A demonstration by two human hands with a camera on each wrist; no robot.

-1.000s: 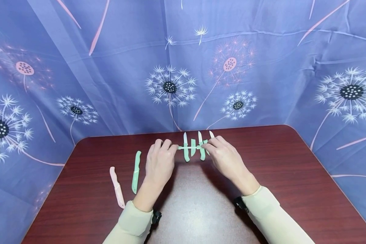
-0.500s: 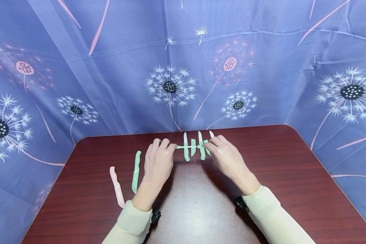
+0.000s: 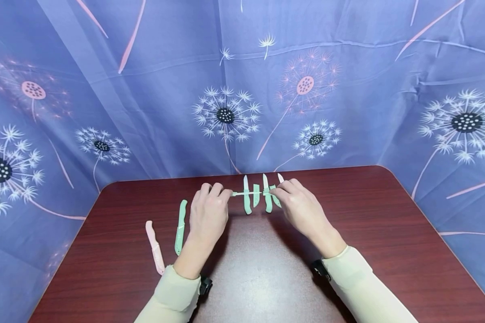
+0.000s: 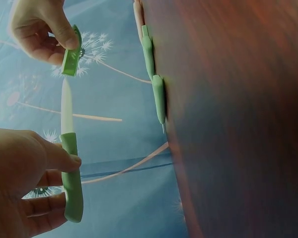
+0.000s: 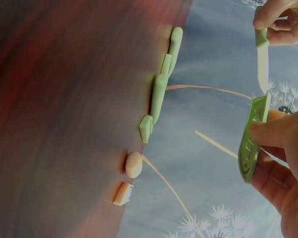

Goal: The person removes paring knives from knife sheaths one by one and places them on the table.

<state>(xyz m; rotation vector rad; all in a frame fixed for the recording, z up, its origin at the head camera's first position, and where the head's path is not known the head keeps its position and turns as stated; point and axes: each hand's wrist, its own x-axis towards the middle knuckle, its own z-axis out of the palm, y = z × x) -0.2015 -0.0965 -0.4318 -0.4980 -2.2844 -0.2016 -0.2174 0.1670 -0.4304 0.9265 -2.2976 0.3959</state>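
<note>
My left hand (image 3: 208, 213) grips the green handle of a paring knife (image 4: 73, 183), its pale blade pointing toward my right hand (image 3: 303, 211). Between thumb and fingers, my right hand pinches a green blade sheath (image 5: 253, 139) with lettering on its side. In both wrist views the blade tip stands right at the sheath's mouth, with nearly the whole blade showing. Both pieces are held above the far part of the table. Below them lie two bare green paring knives (image 3: 247, 204) and a loose green sheath (image 3: 256, 196).
On the left of the brown table (image 3: 117, 251) lie a sheathed green knife (image 3: 180, 229) and a sheathed pink knife (image 3: 155, 249). In the right wrist view, a pink handle end (image 5: 134, 164) and pink sheath (image 5: 122, 194) show. A patterned blue cloth (image 3: 161, 112) hangs behind.
My hands have drawn slightly apart, the left one shifting a little left with the knife. A bit more of the blade shows outside the sheath.
</note>
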